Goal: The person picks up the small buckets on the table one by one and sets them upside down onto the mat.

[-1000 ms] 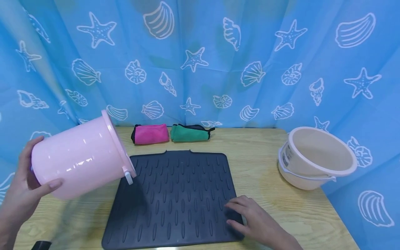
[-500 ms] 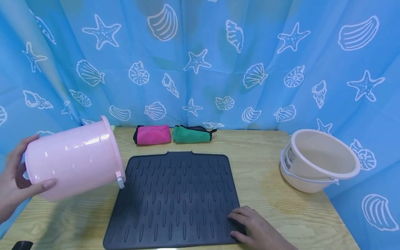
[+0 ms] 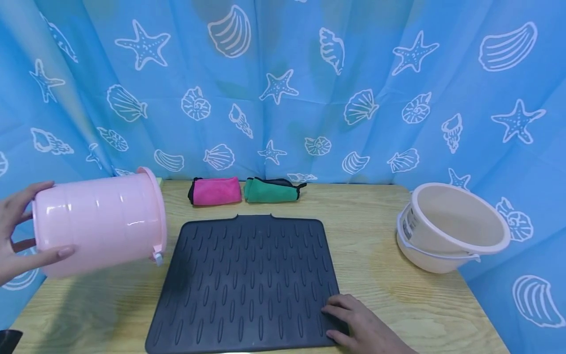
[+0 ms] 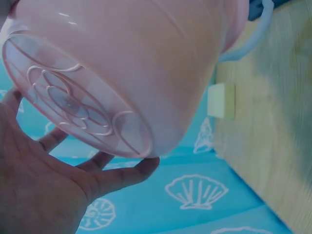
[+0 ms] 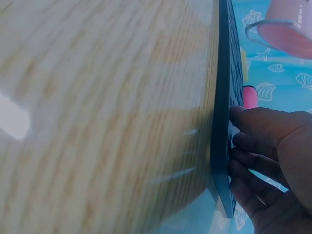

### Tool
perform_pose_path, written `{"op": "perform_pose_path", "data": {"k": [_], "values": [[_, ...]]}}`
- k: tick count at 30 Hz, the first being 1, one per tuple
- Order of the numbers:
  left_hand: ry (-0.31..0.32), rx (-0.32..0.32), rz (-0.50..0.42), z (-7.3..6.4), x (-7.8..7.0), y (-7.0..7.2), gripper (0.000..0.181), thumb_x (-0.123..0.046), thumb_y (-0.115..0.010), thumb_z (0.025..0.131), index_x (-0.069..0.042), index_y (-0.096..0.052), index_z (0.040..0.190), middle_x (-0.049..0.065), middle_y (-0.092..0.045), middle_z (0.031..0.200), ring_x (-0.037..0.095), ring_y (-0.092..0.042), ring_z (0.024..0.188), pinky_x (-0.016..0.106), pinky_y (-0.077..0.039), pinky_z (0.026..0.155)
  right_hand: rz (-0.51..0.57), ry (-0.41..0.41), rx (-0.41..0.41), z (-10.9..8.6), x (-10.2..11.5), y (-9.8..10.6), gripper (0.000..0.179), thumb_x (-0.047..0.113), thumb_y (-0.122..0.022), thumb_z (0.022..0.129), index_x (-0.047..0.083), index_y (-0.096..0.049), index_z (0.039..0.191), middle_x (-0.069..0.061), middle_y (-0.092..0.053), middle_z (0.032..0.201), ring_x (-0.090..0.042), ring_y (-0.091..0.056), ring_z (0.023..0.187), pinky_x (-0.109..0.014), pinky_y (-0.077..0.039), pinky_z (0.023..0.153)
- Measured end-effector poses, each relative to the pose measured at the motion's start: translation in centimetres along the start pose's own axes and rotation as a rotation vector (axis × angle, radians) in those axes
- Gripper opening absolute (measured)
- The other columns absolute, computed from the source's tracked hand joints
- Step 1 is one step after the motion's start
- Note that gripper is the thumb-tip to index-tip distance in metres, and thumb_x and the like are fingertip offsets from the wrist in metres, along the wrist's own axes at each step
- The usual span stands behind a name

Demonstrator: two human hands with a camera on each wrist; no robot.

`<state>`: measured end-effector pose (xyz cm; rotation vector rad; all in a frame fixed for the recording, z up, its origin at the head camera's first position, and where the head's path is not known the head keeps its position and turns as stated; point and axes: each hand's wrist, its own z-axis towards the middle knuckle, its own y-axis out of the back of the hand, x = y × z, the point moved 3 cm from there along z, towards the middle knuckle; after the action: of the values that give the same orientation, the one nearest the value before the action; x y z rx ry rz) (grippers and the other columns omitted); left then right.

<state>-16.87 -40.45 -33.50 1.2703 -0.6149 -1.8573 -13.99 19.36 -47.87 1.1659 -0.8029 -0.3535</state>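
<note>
A pink bucket (image 3: 101, 223) is held on its side above the left part of the table, its mouth facing right. My left hand (image 3: 6, 236) grips it round the base, with the thumb on the near side and the fingers on the far side. In the left wrist view the ridged bottom of the bucket (image 4: 73, 102) and a pale handle (image 4: 256, 39) show. Fingertips of my right hand (image 3: 360, 324) rest on the right edge of a black ridged mat (image 3: 247, 285), which lies flat on the table. The bucket's inside is hidden.
Folded pink (image 3: 216, 191) and green (image 3: 271, 190) cloths lie behind the mat. Two nested cream basins or buckets (image 3: 457, 221) stand at the right, the upper one tilted. A pale yellow block (image 4: 222, 101) sits near the left edge. A shell-print curtain (image 3: 283, 118) hangs behind.
My left hand has carried the pink bucket leftward, away from above the mat, and its tilt has come closer to level. The right hand stays at the mat's edge.
</note>
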Motion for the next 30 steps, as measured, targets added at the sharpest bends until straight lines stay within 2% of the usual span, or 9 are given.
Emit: {"op": "perform_pose_path", "data": {"k": [4, 5, 6, 11, 15, 18, 22, 30], "values": [[0.006, 0.02, 0.048, 0.4, -1.5, 0.5, 0.103, -0.009, -0.079, 0.084, -0.021, -0.012, 0.162, 0.027, -0.006, 0.161, 0.067, -0.017, 0.132, 0.081, -0.033, 0.068, -0.017, 0.001, -0.014, 0.0, 0.0, 0.1, 0.034, 0.03, -0.074, 0.093, 0.009, -0.071, 0.119, 0.001, -0.06, 0.12, -0.017, -0.058, 0.107, -0.037, -0.054, 0.085], [0.006, 0.015, 0.074, 0.6, -1.5, 0.5, 0.105, -0.009, -0.08, 0.083, -0.022, -0.013, 0.162, 0.025, -0.006, 0.162, 0.065, -0.018, 0.132, 0.081, -0.033, 0.068, -0.015, -0.004, -0.01, 0.1, 0.0, 0.1, 0.034, 0.03, -0.073, 0.093, 0.009, -0.071, 0.119, 0.002, -0.06, 0.12, -0.016, -0.057, 0.107, -0.037, -0.054, 0.085], [0.004, 0.027, 0.074, 0.8, -1.5, 0.6, 0.104, -0.01, -0.08, 0.083, -0.02, -0.013, 0.162, 0.028, -0.005, 0.16, 0.066, -0.018, 0.129, 0.082, -0.031, 0.069, -0.015, -0.01, -0.006, 0.1, 0.0, 0.2, 0.034, 0.03, -0.073, 0.093, 0.009, -0.071, 0.12, 0.002, -0.06, 0.12, -0.016, -0.057, 0.108, -0.037, -0.054, 0.086], [-0.016, 0.03, 0.17, 1.9, -0.2, 0.9, 0.116, -0.019, -0.088, 0.072, -0.024, -0.015, 0.162, 0.029, -0.007, 0.158, 0.061, -0.012, 0.136, 0.083, -0.032, 0.068, -0.009, 0.0, 0.018, 0.4, 0.1, 0.1, 0.035, 0.033, -0.071, 0.095, 0.01, -0.07, 0.121, 0.0, -0.06, 0.12, -0.017, -0.058, 0.107, -0.037, -0.054, 0.085], [-0.038, 0.064, 0.181, 2.6, -0.4, 0.8, 0.122, -0.024, -0.093, 0.064, -0.024, -0.02, 0.161, 0.032, -0.007, 0.157, 0.058, -0.004, 0.142, 0.081, -0.031, 0.063, -0.034, 0.034, 0.005, 0.5, 0.2, 0.0, 0.033, 0.032, -0.072, 0.094, 0.011, -0.07, 0.12, -0.001, -0.061, 0.118, -0.017, -0.059, 0.104, -0.036, -0.054, 0.083], [-0.02, 0.134, 0.172, 3.1, -1.7, 0.5, 0.121, -0.03, -0.093, 0.066, -0.021, -0.018, 0.161, 0.032, -0.002, 0.157, 0.061, -0.003, 0.139, 0.081, -0.03, 0.063, -0.04, 0.023, 0.003, 0.4, 0.2, -0.1, 0.033, 0.032, -0.072, 0.094, 0.012, -0.07, 0.119, 0.0, -0.061, 0.118, -0.017, -0.059, 0.104, -0.036, -0.054, 0.083], [0.018, 0.208, 0.167, 3.6, -2.8, -0.3, 0.121, -0.034, -0.091, 0.069, -0.016, -0.015, 0.161, 0.035, -0.001, 0.154, 0.067, -0.012, 0.127, 0.084, -0.032, 0.069, -0.036, 0.003, 0.013, 0.4, 0.3, -0.1, 0.033, 0.034, -0.071, 0.094, 0.012, -0.07, 0.12, 0.0, -0.06, 0.119, -0.017, -0.058, 0.106, -0.037, -0.054, 0.084], [0.047, 0.286, 0.129, 3.8, -2.2, -2.4, 0.122, -0.039, -0.089, 0.071, -0.02, -0.01, 0.162, 0.037, 0.001, 0.153, 0.067, -0.022, 0.116, 0.085, -0.033, 0.071, -0.043, -0.035, 0.041, 0.4, 0.4, 0.0, 0.034, 0.034, -0.071, 0.094, 0.012, -0.07, 0.12, 0.0, -0.06, 0.12, -0.018, -0.058, 0.107, -0.037, -0.054, 0.086]]}}
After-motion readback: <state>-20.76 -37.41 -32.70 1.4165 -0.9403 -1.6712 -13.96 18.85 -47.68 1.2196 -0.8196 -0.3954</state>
